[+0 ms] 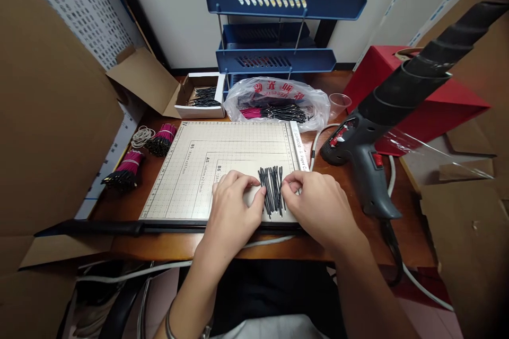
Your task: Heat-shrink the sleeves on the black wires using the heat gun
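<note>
A row of short, thin black wire leads (272, 190) with pale tips lies side by side on the paper cutter board (186, 169). At the row's left edge, my left hand (237, 202) is closed, its thumb and index finger bent together against the outermost leads. From the other side my right hand (318, 204) pinches at the right edge, thumb and curled index finger on the end leads. The fingertips partly cover the contact on both sides. The cutter's black handle (103, 228) runs along the board's front edge.
Pink-and-black wire bundles (126, 169) lie left of the board. Behind it stand a white box (201, 112) of black pieces, a plastic bag (278, 90) of wires and a blue rack (278, 61). A heat gun (369, 153) stands right, before a red box (433, 100).
</note>
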Demonstrator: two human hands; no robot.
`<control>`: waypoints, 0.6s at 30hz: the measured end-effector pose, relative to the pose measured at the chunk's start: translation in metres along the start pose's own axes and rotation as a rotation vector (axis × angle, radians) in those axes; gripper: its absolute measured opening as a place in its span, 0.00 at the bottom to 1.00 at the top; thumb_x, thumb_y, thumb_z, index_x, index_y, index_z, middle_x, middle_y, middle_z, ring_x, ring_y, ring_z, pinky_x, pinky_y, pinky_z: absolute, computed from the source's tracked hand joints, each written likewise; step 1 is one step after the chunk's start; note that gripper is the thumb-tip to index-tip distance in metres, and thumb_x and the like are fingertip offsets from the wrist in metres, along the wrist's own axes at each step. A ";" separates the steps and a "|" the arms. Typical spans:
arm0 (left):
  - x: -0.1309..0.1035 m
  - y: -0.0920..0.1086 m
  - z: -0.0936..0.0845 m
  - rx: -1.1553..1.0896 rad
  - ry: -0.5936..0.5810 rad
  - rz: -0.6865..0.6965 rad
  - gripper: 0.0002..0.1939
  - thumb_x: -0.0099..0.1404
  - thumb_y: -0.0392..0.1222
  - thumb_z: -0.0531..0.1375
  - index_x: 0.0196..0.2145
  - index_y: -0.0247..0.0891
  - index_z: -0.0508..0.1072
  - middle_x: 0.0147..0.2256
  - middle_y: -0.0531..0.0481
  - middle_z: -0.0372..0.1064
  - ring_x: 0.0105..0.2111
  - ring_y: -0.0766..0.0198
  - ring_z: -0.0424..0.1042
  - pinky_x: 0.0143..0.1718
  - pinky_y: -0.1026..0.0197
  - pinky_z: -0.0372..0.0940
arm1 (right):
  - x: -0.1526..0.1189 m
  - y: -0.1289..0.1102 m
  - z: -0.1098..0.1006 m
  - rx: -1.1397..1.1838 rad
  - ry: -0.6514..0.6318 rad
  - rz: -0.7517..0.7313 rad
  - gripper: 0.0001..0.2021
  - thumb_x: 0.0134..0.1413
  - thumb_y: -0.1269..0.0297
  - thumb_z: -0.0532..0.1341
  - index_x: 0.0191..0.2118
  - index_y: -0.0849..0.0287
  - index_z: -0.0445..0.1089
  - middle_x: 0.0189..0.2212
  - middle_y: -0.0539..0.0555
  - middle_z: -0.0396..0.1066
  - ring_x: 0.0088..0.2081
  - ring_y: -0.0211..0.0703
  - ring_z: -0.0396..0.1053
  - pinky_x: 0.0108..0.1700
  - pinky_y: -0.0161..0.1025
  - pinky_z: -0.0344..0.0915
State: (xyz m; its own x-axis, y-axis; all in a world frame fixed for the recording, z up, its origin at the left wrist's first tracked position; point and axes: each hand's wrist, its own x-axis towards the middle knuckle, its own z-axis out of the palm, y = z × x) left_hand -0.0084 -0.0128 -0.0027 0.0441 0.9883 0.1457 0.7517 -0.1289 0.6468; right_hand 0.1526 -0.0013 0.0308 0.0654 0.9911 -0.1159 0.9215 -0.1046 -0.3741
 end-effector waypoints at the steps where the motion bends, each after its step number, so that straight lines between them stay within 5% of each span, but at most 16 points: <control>1: -0.001 0.001 0.000 0.012 0.006 0.004 0.03 0.68 0.38 0.61 0.39 0.41 0.76 0.39 0.48 0.73 0.43 0.54 0.72 0.51 0.46 0.63 | 0.000 -0.001 0.000 0.002 0.002 -0.010 0.12 0.59 0.63 0.56 0.32 0.52 0.77 0.29 0.55 0.78 0.34 0.50 0.74 0.32 0.40 0.51; 8: -0.003 0.017 0.009 0.128 0.004 0.085 0.09 0.66 0.40 0.62 0.44 0.38 0.71 0.43 0.44 0.74 0.45 0.50 0.71 0.47 0.47 0.67 | -0.003 0.000 0.006 0.244 -0.037 -0.165 0.17 0.60 0.67 0.54 0.45 0.54 0.80 0.40 0.54 0.81 0.42 0.47 0.76 0.42 0.39 0.61; 18: 0.014 0.015 0.006 0.297 -0.043 0.146 0.13 0.64 0.33 0.59 0.46 0.36 0.72 0.42 0.43 0.76 0.46 0.48 0.73 0.49 0.47 0.69 | -0.015 0.034 0.001 0.285 0.109 -0.052 0.12 0.60 0.59 0.58 0.40 0.52 0.78 0.31 0.48 0.79 0.27 0.40 0.69 0.34 0.38 0.58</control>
State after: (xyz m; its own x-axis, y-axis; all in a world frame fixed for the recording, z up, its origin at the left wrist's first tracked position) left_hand 0.0074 -0.0008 0.0052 0.1884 0.9645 0.1850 0.8942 -0.2464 0.3738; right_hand 0.1823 -0.0196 0.0194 0.0753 0.9972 0.0036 0.7814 -0.0567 -0.6214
